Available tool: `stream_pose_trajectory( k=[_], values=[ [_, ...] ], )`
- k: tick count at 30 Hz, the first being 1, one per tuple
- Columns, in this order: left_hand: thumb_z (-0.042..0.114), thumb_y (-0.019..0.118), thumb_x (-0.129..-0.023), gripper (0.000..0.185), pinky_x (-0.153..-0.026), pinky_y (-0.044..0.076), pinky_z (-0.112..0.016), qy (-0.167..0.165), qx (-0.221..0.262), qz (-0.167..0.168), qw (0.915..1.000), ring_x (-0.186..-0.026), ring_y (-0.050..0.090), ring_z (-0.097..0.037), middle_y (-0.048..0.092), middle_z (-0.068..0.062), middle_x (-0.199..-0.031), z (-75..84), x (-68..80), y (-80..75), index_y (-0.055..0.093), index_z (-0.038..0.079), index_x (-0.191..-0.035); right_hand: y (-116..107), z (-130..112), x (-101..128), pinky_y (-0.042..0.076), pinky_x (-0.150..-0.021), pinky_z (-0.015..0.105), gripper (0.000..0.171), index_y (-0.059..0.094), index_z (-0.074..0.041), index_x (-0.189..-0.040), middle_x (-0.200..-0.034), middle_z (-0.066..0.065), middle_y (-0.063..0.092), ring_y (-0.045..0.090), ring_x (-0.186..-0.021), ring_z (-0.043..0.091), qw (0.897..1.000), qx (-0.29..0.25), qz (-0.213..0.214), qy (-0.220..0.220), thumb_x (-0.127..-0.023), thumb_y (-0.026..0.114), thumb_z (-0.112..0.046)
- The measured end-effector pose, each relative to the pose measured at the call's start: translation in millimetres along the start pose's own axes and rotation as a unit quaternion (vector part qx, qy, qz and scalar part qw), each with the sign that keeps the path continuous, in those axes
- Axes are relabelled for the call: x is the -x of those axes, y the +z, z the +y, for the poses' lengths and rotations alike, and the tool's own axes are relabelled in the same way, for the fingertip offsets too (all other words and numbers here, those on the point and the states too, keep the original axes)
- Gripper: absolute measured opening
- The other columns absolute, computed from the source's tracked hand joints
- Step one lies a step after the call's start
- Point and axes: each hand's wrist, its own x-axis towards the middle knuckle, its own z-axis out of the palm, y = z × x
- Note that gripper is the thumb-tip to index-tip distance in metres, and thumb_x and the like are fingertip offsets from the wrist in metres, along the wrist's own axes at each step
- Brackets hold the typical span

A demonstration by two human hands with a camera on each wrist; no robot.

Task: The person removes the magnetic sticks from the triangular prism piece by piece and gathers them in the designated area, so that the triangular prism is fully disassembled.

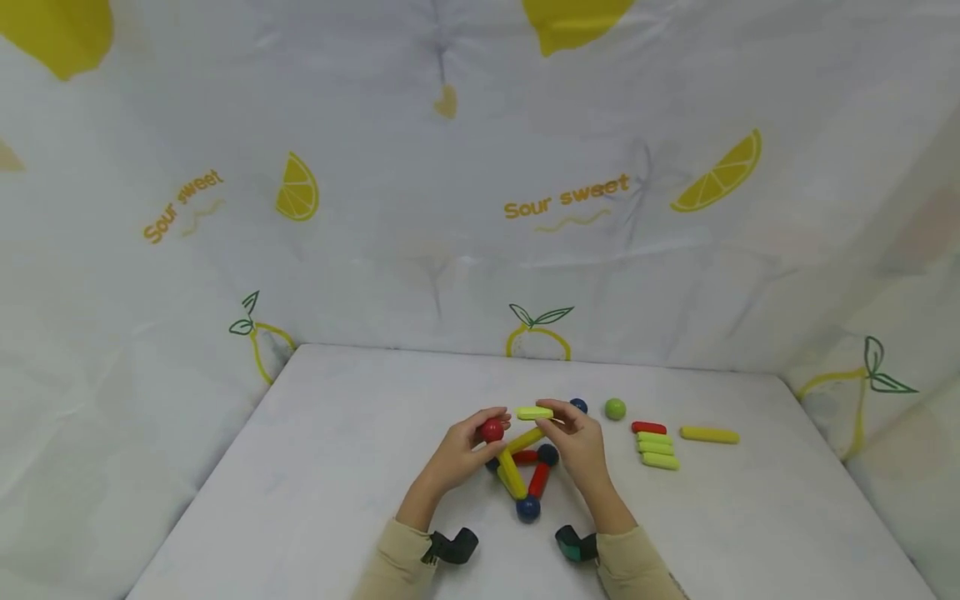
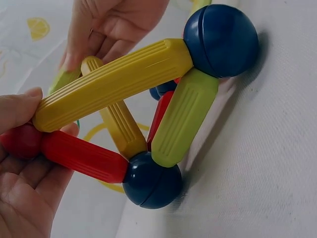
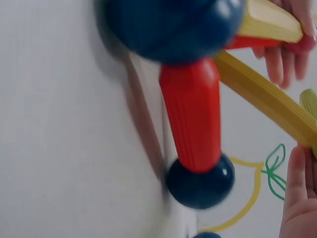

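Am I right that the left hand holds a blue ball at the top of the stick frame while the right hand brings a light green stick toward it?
Not quite: the ball in the left hand is red, not blue, as the head view shows. The right hand does hold a light green stick beside it.

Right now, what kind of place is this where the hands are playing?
Probably a small play or recording booth: a white table walled in by lemon-printed white cloth, where plastic toy rods and balls are being joined, with spare green rods alongside.
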Motion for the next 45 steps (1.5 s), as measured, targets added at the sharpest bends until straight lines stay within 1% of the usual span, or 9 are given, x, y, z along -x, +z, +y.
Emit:
stream_pose_trajectory(
  k=[11, 15, 18, 21, 25, 30, 35, 39, 45],
  values=[
    [0.008, 0.057, -0.087, 0.045, -0.096, 0.043, -0.035, -0.004, -0.003, 0.005, 1.0, -0.114, 0.052, -0.026, 0.054, -0.016, -0.123, 1.5, -0.6, 2.0, 0.042, 0.003, -0.129, -75, 0, 11, 0.048, -0.077, 0.011, 0.039, 0.059, -0.003, -0.115, -0.116, 0.013, 0.059, 0.056, -0.097, 0.004, 0.998, 0.063, -0.014, 0.003, -0.082, 0.064, -0.024],
    [0.009, 0.057, -0.087, 0.045, -0.096, 0.043, -0.035, -0.01, -0.011, 0.005, 0.9999, -0.115, 0.052, -0.026, 0.054, -0.015, -0.123, 1.5, -0.2, 1.4, 0.042, 0.004, -0.129, -107, 9, 19, 0.05, -0.074, 0.011, 0.044, 0.056, -0.006, -0.117, -0.116, 0.001, 0.057, 0.056, -0.094, -0.004, 0.994, 0.103, -0.007, 0.041, -0.083, 0.063, -0.034],
    [0.009, 0.057, -0.087, 0.046, -0.096, 0.043, -0.035, -0.01, -0.012, 0.004, 0.9999, -0.115, 0.052, -0.026, 0.054, -0.015, -0.123, 2.0, 0.2, 1.5, 0.042, 0.004, -0.129, -128, 10, 26, 0.049, -0.073, 0.01, 0.052, 0.055, -0.01, -0.12, -0.118, -0.001, 0.055, 0.054, -0.093, -0.009, 0.986, 0.132, 0.004, 0.102, -0.081, 0.061, -0.043],
    [0.009, 0.057, -0.087, 0.046, -0.096, 0.043, -0.035, -0.008, -0.01, 0.004, 0.9999, -0.115, 0.052, -0.026, 0.054, -0.015, -0.123, 2.7, 0.2, 1.3, 0.042, 0.003, -0.129, -145, 9, 32, 0.045, -0.075, 0.006, 0.059, 0.051, -0.01, -0.124, -0.13, 0.008, 0.046, 0.048, -0.097, -0.011, 0.976, 0.161, 0.004, 0.15, -0.08, 0.059, -0.049],
    [0.008, 0.057, -0.087, 0.046, -0.097, 0.042, -0.036, -0.013, -0.006, -0.001, 0.9999, -0.116, 0.051, -0.026, 0.053, -0.017, -0.124, 2.9, 0.2, 1.0, 0.042, 0.004, -0.129, -163, 13, 36, 0.042, -0.076, 0.003, 0.062, 0.05, -0.011, -0.127, -0.139, 0.015, 0.037, 0.041, -0.098, -0.013, 0.963, 0.208, -0.007, 0.173, -0.081, 0.056, -0.052],
    [0.008, 0.057, -0.087, 0.045, -0.097, 0.042, -0.036, -0.016, -0.008, 0.002, 0.9998, -0.115, 0.051, -0.025, 0.054, -0.015, -0.123, 1.9, -0.8, -0.1, 0.042, 0.005, -0.129, -178, 24, 37, 0.042, -0.073, 0.007, 0.061, 0.053, -0.011, -0.123, -0.132, 0.014, 0.046, 0.042, -0.089, -0.018, 0.953, 0.238, -0.025, 0.185, -0.079, 0.058, -0.053],
    [0.008, 0.057, -0.086, 0.045, -0.096, 0.042, -0.035, -0.012, -0.007, 0.005, 0.9999, -0.115, 0.051, -0.026, 0.054, -0.015, -0.123, 1.0, -2.4, -0.6, 0.043, 0.004, -0.129, -184, 29, 38, 0.044, -0.074, 0.016, 0.061, 0.053, -0.01, -0.122, -0.126, 0.013, 0.052, 0.047, -0.086, -0.011, 0.946, 0.256, -0.044, 0.196, -0.078, 0.059, -0.053],
    [0.008, 0.057, -0.087, 0.046, -0.097, 0.042, -0.034, -0.013, -0.009, 0.002, 0.9999, -0.115, 0.051, -0.026, 0.054, -0.016, -0.123, 0.3, -2.4, -0.3, 0.042, 0.004, -0.13, -183, 31, 38, 0.047, -0.072, 0.016, 0.058, 0.054, -0.006, -0.119, -0.121, 0.015, 0.054, 0.052, -0.086, -0.006, 0.952, 0.243, -0.051, 0.178, -0.078, 0.063, -0.046],
    [0.009, 0.057, -0.087, 0.046, -0.097, 0.042, -0.034, -0.013, -0.007, 0.002, 0.9999, -0.115, 0.051, -0.024, 0.054, -0.015, -0.123, -1.2, -1.6, -0.4, 0.042, 0.005, -0.13, -180, 38, 38, 0.051, -0.078, 0.034, 0.05, 0.057, -0.006, -0.111, -0.118, 0.018, 0.056, 0.058, -0.1, 0.025, 0.945, 0.281, -0.056, 0.16, -0.079, 0.063, -0.043]
  ],
)
